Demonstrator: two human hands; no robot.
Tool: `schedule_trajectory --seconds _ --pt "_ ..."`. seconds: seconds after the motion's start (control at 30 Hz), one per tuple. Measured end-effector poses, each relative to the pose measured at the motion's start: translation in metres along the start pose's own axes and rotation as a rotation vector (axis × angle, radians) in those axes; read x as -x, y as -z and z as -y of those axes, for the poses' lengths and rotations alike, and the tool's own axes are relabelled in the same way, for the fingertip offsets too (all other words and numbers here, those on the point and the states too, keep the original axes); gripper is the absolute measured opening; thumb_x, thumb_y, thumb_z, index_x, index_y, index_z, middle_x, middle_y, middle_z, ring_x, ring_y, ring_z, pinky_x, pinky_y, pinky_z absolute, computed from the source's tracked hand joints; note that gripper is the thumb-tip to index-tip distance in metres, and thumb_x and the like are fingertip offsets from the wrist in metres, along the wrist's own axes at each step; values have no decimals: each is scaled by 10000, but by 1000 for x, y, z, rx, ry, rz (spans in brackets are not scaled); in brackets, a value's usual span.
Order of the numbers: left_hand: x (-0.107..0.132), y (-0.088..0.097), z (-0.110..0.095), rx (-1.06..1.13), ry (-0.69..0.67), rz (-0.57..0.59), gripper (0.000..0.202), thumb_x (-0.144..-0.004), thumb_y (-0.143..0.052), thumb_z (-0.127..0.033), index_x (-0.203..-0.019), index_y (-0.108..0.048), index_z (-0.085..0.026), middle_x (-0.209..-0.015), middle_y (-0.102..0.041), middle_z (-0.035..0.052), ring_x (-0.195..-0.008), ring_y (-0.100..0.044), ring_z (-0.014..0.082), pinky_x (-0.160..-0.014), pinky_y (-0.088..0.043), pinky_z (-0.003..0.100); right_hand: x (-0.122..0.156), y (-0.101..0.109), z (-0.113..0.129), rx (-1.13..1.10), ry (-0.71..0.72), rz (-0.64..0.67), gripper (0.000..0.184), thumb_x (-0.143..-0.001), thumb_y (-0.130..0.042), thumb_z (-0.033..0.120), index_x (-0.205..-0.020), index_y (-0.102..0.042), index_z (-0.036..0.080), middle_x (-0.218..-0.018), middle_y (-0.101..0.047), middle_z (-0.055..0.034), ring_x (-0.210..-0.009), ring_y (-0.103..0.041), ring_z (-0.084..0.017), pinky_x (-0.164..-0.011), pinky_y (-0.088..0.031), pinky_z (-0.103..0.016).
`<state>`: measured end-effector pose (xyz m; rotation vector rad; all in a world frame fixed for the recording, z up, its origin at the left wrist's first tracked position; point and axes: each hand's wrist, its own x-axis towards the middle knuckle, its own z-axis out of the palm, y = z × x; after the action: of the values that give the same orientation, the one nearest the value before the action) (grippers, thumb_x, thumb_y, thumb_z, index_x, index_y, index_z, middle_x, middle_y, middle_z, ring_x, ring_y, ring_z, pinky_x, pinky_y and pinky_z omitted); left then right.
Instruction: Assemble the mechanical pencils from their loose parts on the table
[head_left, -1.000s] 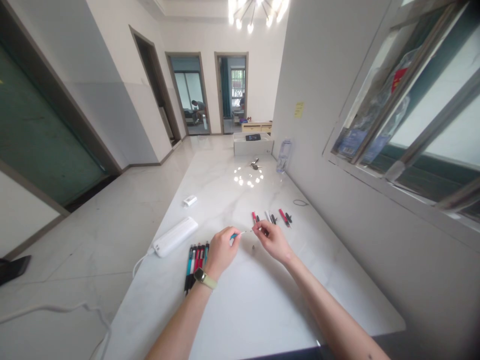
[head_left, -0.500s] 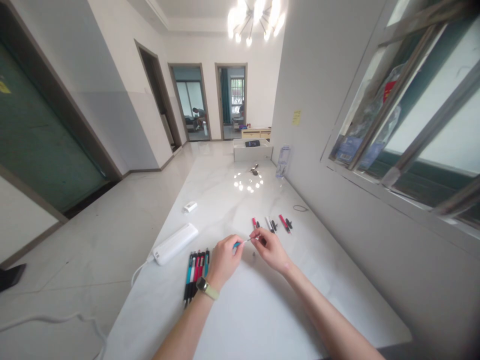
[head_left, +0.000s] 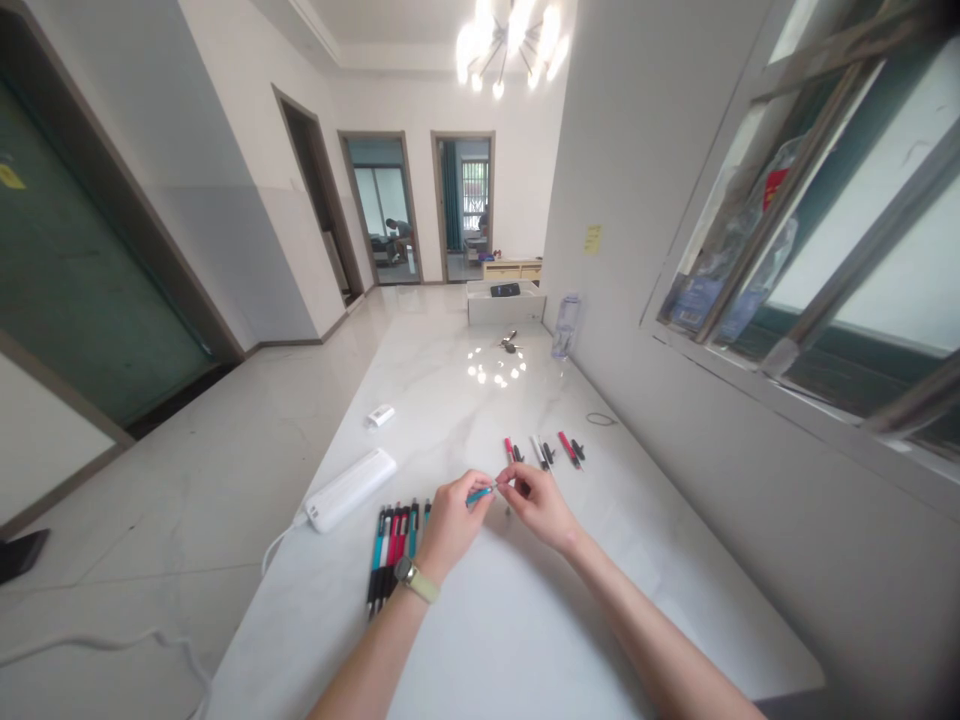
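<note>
Over the white marble table [head_left: 525, 620], my left hand [head_left: 451, 522] is closed around a teal pen barrel [head_left: 480, 494] that points right. My right hand [head_left: 537, 505] pinches a thin pale part at the barrel's open tip; the part is too small to name for sure. The two hands nearly touch. A row of several assembled pens [head_left: 391, 540], teal, red and black, lies just left of my left wrist. Loose pen parts [head_left: 544, 450], red, white and black, lie just beyond my right hand.
A white power strip [head_left: 350, 488] with its cord lies left of the pens. Farther back are a small white plug [head_left: 380, 415], a white box [head_left: 505, 301], a water bottle [head_left: 566, 326] and a dark loop [head_left: 599, 419] by the right wall.
My right hand has moved left toward my left hand, so less of the thin part shows between them. The camera has tilted a little.
</note>
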<state>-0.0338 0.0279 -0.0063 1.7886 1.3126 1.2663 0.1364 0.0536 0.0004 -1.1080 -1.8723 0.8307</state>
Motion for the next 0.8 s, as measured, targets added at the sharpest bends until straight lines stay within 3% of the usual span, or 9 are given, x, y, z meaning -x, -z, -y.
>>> schedule_trajectory --seconds 0.2,0.37,0.5,0.67,0.8 --pt "0 1 0 32 23 18 139 -820 -619 -204 -944 -676 -232 -918 -729 44 -865 -683 199 -810 -530 320 0 1 3 -17 -28 -22 116 -856 -563 272 -835 -649 197 -560 -510 38 -510 -426 -118 -532 -325 -240" --pt "0 0 1 133 61 31 130 -824 -628 -212 -950 -660 -206 -923 -729 54 -866 -688 191 -814 -531 304 -1 2 3 -185 -84 -2 164 -850 -604 342 -834 -631 181 -574 -509 37 -505 -406 -105 -505 -308 -230" --pt "-1 -2 4 235 83 47 137 -809 -655 -208 -942 -643 -182 -932 -726 66 -888 -689 194 -837 -528 308 -1 2 2 -330 -112 40 232 -830 -640 396 -833 -634 164 -646 -565 10 -524 -412 -98 -495 -305 -226" --pt "-1 -3 7 338 113 44 161 -799 -679 -211 -950 -635 -175 -975 -717 78 -955 -677 204 -887 -502 322 -1 6 6 -345 -77 40 220 -841 -624 383 -884 -655 169 -784 -633 -25 -597 -486 -114 -551 -366 -236" --pt "-2 -3 7 447 203 27 209 -768 -722 -229 -946 -633 -165 -956 -720 87 -959 -674 217 -898 -483 332 -4 12 3 -362 -158 -1 223 -848 -566 350 -964 -650 178 -849 -655 -30 -553 -480 -103 -540 -377 -243"
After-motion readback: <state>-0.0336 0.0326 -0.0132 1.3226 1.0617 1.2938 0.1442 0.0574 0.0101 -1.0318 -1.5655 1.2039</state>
